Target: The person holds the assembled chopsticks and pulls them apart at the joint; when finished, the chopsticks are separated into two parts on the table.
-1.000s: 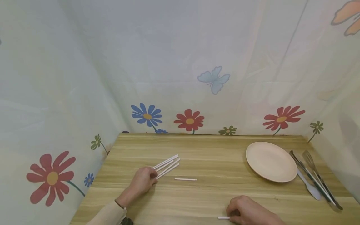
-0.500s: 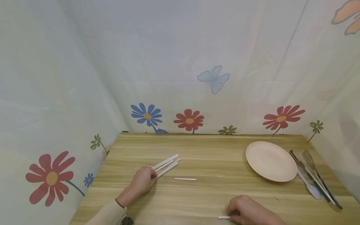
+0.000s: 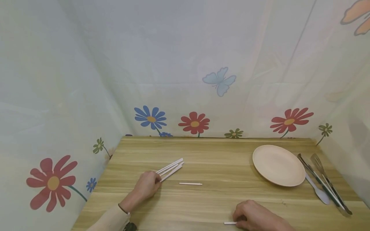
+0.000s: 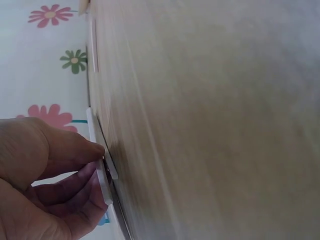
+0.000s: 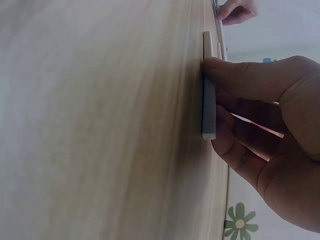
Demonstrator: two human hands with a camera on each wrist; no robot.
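Stick [image 3: 171, 173] shifted toward neighbours [image 3: 170, 166], left grip [image 3: 148, 184] pinching it, right grip [image 3: 255, 215] pinching another stick [image 5: 209, 115], plate [image 3: 278, 165] beyond

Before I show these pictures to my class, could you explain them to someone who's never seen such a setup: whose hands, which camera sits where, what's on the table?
There is no robot: a person works with two bare hands. The wide picture comes from a camera worn on the head; the two close-ups come from cameras on the wrists, so the table looks turned sideways there. The left hand pinches at least one of several white sticks. The right hand grips another white stick near the front. A thin loose stick lies between the hands. At the right are a round plate, a pale spoon and metal utensils whose exact kind is hard to tell.
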